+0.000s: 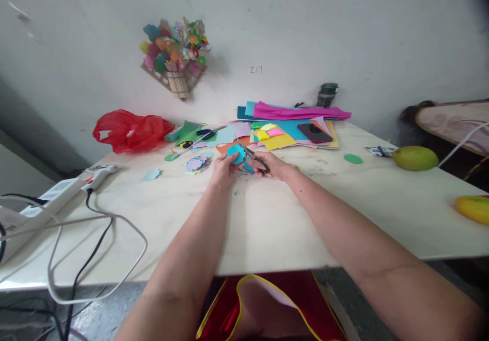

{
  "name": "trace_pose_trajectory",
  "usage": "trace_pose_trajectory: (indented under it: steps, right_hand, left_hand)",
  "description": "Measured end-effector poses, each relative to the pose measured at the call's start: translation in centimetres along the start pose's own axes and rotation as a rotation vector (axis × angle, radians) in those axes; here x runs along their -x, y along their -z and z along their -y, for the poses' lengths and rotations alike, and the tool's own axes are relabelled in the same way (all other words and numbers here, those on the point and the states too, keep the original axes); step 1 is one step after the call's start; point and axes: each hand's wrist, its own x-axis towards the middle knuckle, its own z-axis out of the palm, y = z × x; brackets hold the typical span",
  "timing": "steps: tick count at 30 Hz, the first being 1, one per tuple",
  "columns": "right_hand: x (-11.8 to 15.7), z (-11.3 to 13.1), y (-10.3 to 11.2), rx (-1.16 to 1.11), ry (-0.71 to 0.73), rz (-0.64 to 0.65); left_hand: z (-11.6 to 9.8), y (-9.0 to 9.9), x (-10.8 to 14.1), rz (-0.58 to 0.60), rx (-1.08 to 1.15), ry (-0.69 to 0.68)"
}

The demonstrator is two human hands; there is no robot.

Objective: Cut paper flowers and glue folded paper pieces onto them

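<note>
My left hand [224,169] pinches a blue scalloped paper piece [236,153] over the middle of the white table. In my right hand [273,165] are dark-handled scissors [250,153], their blades pointing up and left beside the blue paper's right edge. More blue paper [247,166] shows just below the blades, with small blue scraps on the table under it. Left of my left hand lies a stack of scalloped paper pieces [196,164], the top one lilac with a blue edge.
Coloured sheets [282,139] and a phone [315,133] lie behind my hands. A red plastic bag [128,131], a power strip [57,195] and cables are at left. Two yellow-green fruits [414,158] sit at right. A second pair of scissors [206,133] lies back left.
</note>
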Motion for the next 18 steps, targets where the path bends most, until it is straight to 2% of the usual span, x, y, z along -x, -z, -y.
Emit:
trace_pose_trajectory:
  steps: [12,18]
  right_hand:
    - [-0.1,0.1,-0.1,0.003,-0.015,0.009]
    - [0.6,1.0,-0.4,0.007,-0.003,0.024]
  left_hand:
    - [0.1,0.2,-0.1,0.011,0.002,-0.029]
    - [0.3,0.7,-0.5,0.031,-0.003,-0.055]
